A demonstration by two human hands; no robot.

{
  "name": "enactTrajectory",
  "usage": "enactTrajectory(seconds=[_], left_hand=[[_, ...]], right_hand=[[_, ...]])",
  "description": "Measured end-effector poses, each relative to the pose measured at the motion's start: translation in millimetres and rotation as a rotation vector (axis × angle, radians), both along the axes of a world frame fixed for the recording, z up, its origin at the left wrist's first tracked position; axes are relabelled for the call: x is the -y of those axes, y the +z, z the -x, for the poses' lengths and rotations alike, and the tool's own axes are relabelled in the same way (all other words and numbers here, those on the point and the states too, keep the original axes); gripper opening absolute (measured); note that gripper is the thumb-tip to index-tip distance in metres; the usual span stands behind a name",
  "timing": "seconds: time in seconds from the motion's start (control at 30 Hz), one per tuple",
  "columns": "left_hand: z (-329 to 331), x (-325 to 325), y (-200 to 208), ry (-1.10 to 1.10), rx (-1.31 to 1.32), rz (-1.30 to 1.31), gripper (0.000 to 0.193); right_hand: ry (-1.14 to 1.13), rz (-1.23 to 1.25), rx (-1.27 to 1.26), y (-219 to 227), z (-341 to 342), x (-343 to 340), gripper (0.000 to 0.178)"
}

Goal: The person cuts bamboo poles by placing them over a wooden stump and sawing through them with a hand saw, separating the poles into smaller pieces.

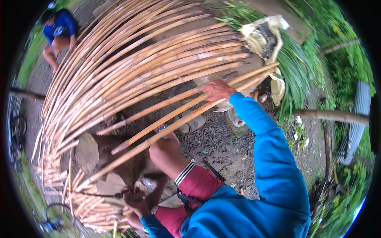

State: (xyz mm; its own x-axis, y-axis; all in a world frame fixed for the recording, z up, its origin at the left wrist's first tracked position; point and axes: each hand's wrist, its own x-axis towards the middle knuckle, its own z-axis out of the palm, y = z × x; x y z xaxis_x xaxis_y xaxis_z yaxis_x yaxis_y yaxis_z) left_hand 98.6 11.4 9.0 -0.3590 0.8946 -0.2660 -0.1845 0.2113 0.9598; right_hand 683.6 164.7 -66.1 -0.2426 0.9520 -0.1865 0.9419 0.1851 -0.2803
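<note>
While your right hand [217,89] reaches out toward one o'clock and closes over the upper part of three long bamboo strips [166,119], your left hand [135,198] sits low at seven o'clock, curled shut around the dark handle of a knife [97,194] whose thin blade points toward nine o'clock. Your hands are well apart, one at each end of those loose strips, which slant from the lower left up to the right across your bare knee [166,152]. Beyond them, from nine o'clock round to twelve, lies a broad stack of bamboo strips [131,59]. At one o'clock a pale sack [264,37] rests on cut green leaves [295,67]. At eleven o'clock another person in a blue shirt [59,27] crouches on the ground. Dark gravel [216,144] lies under your right arm.
</note>
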Motion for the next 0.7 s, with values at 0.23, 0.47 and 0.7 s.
enactTrajectory(seconds=[0.23, 0.47, 0.7], left_hand=[[-7.7, 42.0, -40.5, 0.113, 0.018, 0.276, 0.012], [-16.1, 61.2, -18.3, 0.111, 0.027, 0.499, 0.021], [-16.4, 44.9, -27.3, -0.024, -0.247, 0.499, 0.033]], right_hand=[[0.062, 0.142, 0.223, -54.7, -46.7, 15.2, 0.031], [0.18, 0.075, 0.033, -72.7, -35.8, 11.2, 0.049], [0.204, 0.123, 0.047, -65.1, -46.2, 8.1, 0.04]])
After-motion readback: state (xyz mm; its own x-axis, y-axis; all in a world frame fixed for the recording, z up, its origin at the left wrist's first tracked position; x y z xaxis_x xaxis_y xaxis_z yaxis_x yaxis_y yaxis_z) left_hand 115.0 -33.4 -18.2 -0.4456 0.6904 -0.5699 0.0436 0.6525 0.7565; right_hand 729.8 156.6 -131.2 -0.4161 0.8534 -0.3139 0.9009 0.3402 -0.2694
